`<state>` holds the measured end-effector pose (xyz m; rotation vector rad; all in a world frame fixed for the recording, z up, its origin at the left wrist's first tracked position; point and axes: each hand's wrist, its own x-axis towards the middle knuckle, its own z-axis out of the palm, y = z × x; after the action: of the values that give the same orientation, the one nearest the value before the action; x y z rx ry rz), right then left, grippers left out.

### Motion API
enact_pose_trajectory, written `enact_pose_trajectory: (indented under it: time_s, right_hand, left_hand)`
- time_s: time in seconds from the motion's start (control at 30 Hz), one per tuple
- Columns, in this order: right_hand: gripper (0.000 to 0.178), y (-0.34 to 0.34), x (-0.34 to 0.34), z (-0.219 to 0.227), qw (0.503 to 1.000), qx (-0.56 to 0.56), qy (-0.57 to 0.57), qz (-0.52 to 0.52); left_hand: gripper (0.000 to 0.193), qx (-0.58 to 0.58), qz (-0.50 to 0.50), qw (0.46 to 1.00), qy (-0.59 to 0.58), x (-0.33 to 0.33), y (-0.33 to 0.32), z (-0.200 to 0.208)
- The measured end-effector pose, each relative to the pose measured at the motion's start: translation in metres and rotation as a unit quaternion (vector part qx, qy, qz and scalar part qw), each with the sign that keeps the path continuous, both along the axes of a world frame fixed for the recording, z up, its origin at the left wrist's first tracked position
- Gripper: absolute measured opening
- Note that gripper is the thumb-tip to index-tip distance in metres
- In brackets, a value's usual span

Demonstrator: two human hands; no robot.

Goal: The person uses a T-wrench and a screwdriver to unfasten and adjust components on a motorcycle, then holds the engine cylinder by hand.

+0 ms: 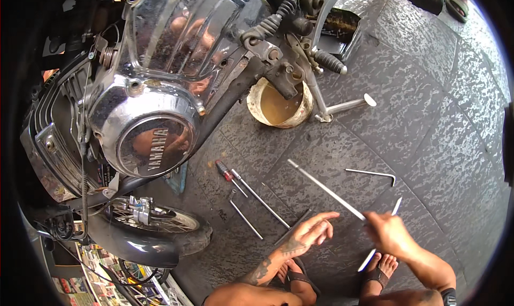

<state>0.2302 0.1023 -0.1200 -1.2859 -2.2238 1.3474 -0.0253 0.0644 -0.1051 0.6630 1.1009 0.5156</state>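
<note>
"What do you see in the head view?"

"I see the person's right hand (390, 233) squeezed around a long silver tool (326, 189). One long rod sticks out toward the upper left, above the floor. A silver bar pokes out on two sides of the fist, so it looks like a big letter T. The fist hides the middle, so I can't see how the parts join."

"And the left hand?"

"The left hand (313, 232) looks let go of everything. One finger points out to the right, and the others are bent. It is just beside the silver tool, but I see a gap between them."

"What is on the floor (423, 145)?"

"A red and black screwdriver (223, 170) lies left of the middle. Just beside it are a long metal rod (259, 198) and a shorter rod (246, 219). A bent key (372, 172), like a letter L, lies on the right, well apart from them."

"Anything bigger?"

"Yes! A shiny motorbike engine (155, 92) is at the upper left. A pale bucket (256, 110) with brown liquid (281, 109) in it stands right of the engine. A black wheel (195, 239) is at the lower left."
</note>
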Motion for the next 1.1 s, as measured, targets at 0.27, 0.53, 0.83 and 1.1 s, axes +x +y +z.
enact_pose_trajectory:
  time_s: [0.27,0.53,0.83,1.1]
  right_hand:
    - [0.021,0.051,0.088,-0.016,0.981,0.127,-0.131,-0.070]
    - [0.024,0.097,0.112,-0.047,0.968,0.211,-0.125,-0.050]
    - [0.027,0.124,0.109,-0.061,0.958,0.254,-0.126,-0.033]
    - [0.029,0.141,0.100,-0.054,0.952,0.280,-0.123,0.020]
  left_hand:
    - [0.038,0.034,0.114,0.986,0.119,-0.047,0.017,0.035]
    - [0.038,0.041,0.142,0.980,0.132,-0.043,0.027,0.043]
    - [0.025,0.016,-0.108,0.952,0.287,-0.024,-0.035,-0.005]
    - [0.023,0.137,-0.126,0.924,0.335,-0.026,-0.103,-0.023]
